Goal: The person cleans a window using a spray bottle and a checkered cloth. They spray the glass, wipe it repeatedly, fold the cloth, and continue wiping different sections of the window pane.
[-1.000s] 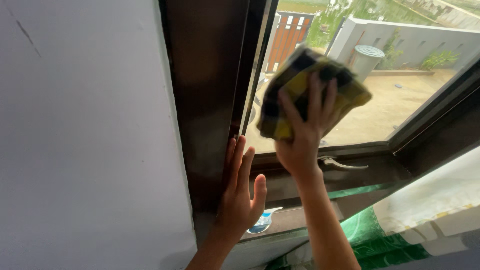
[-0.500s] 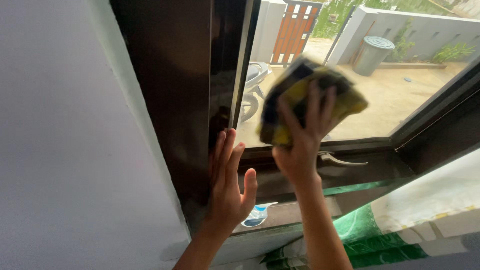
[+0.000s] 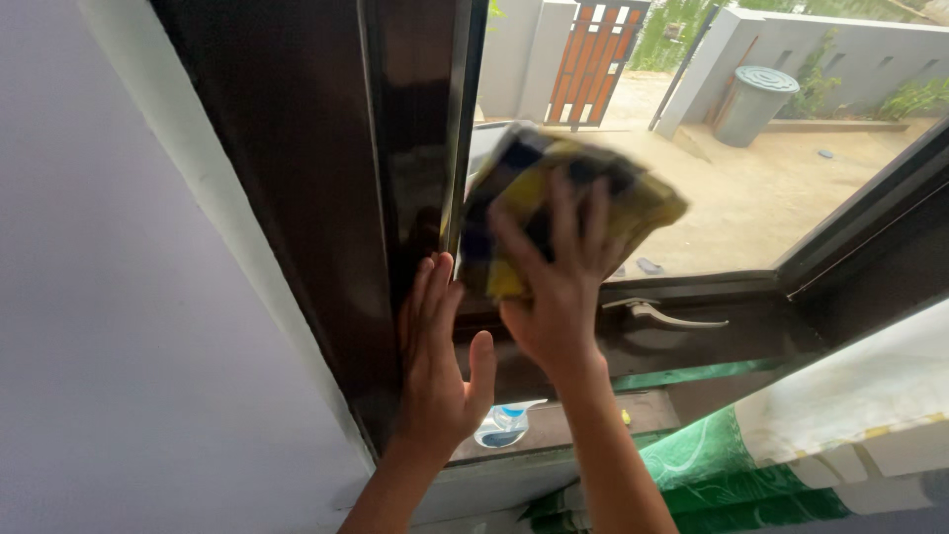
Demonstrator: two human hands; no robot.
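Head view: right hand (image 3: 554, 297) presses a folded yellow-and-black checked cloth (image 3: 563, 198) on the window pane's (image 3: 771, 198) lower left corner; left hand (image 3: 435, 346) lies open, flat on the dark brown frame (image 3: 316, 198).

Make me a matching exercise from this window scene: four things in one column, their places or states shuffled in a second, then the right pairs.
1. left hand
2. right hand
3. window handle
4. bin

a. outside in the yard
b. pressing a yellow and dark cloth to the glass
c. flat against the dark window frame
d. on the lower frame rail, untouched

Pairs: 1-c, 2-b, 3-d, 4-a
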